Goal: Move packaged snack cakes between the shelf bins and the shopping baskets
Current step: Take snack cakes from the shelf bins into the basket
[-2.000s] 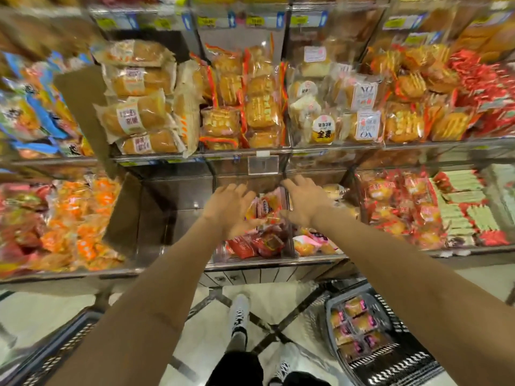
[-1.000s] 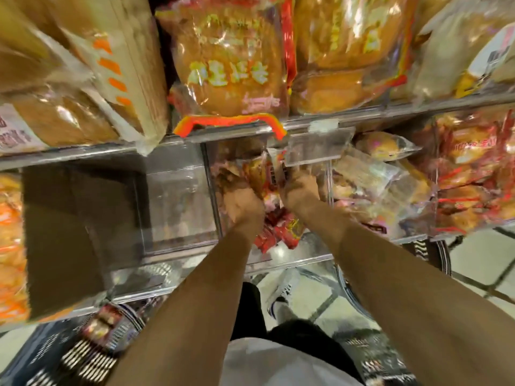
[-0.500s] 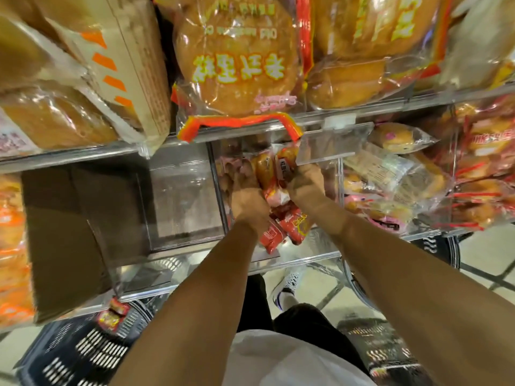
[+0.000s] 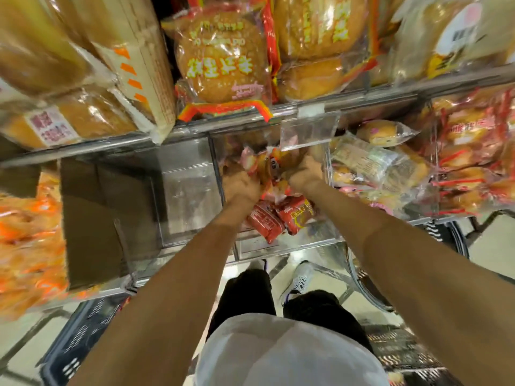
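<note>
Deep inside the clear shelf bin (image 4: pixel 281 240), beneath the hanging price-tag holder (image 4: pixel 308 129), you had both hands buried in a heap of packaged snack cakes (image 4: pixel 274 165). Your left hand (image 4: pixel 242 183) was curled over the heap's left side and your right hand (image 4: pixel 304 174) closed round its right side — each grip looked clamped on wrappers, though blur hid the fingertips. Two red packets (image 4: pixel 281 218) lay loose nearer the bin's front lip, just below your wrists and touched by neither hand.

These packs should have weighed almost nothing, but the film is slick and crinkly, and the cake within is soft and easily crushed. I'd judge the safest hold to be a scoop from under the heap or a pinch on the crimped end seams, not a squeeze across the middle — a bundle gripped between two palms tends to shed its outer packets.

Below the bin, one dark basket (image 4: pixel 83 338) stood to its left on the floor and another basket (image 4: pixel 404 355) to its right.
</note>
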